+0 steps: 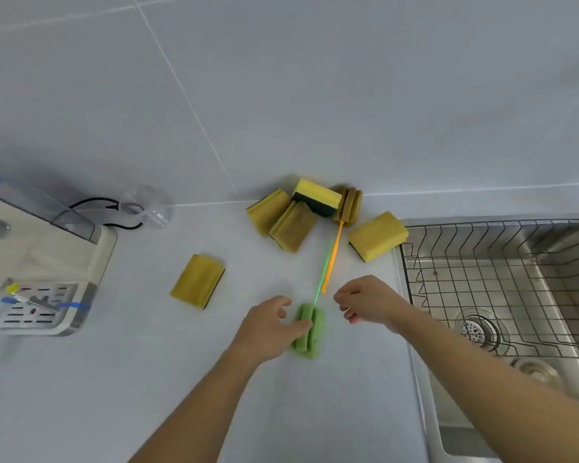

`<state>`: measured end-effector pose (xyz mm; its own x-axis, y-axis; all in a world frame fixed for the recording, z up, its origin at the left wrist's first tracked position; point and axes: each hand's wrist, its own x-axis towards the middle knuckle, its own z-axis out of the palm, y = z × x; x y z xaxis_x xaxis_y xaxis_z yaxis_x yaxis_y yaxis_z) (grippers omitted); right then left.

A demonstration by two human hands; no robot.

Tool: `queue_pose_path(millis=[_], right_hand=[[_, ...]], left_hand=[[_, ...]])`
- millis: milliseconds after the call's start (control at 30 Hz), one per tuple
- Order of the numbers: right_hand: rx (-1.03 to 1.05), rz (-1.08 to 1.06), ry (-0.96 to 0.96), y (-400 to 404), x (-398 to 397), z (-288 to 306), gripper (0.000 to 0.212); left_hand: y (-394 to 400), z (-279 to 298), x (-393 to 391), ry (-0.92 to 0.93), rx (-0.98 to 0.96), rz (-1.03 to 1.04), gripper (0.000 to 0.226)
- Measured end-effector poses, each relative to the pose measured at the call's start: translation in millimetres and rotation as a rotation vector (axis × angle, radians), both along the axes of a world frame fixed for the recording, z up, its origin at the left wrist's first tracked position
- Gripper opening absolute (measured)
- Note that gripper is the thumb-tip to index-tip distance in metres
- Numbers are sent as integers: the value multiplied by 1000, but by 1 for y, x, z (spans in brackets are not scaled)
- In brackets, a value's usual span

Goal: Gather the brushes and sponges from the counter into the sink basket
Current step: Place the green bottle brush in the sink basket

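A green sponge brush (310, 332) lies on the pale counter, its thin green handle pointing away from me. My left hand (268, 325) touches the green foam head, thumb against it, fingers curled over its left side. My right hand (365, 304) hovers just right of the handle, fingers loosely curled, holding nothing. An orange-handled brush (333, 259) lies beside the green handle, its brown foam head (348, 203) near the wall. Several yellow sponges lie around: one at the left (198, 281), a cluster by the wall (291, 215), one beside the sink (377, 236). The wire sink basket (482, 262) sits in the sink at the right.
A water dispenser with a drip tray (37, 310) stands at the left counter edge. A clear glass (147, 207) and a black cable lie by the wall behind it. The steel sink has a drain strainer (478, 330) under the basket.
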<state>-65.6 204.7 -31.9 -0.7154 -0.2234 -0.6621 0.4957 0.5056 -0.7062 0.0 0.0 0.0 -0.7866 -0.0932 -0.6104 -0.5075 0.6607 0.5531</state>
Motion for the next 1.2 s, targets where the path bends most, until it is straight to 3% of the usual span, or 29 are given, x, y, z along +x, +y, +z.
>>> queue_pose_path(millis=[133, 367, 567, 900, 1200], right_hand=[[-76, -80, -81, -13, 7, -18, 28], [-179, -122, -179, -26, 13, -31, 18], [-216, -142, -196, -31, 21, -23, 16], [-283, -180, -101, -41, 49, 20, 15], [-291, -313, 104, -46, 90, 61, 8]], left_hand=[[15, -12, 6, -33, -67, 26, 83], [24, -29, 18, -28, -10, 89, 48], [17, -29, 29, 3, 66, 140, 38], [-4, -10, 58, 207, 209, 174, 46], [-23, 6, 93, 346, 301, 91, 47]])
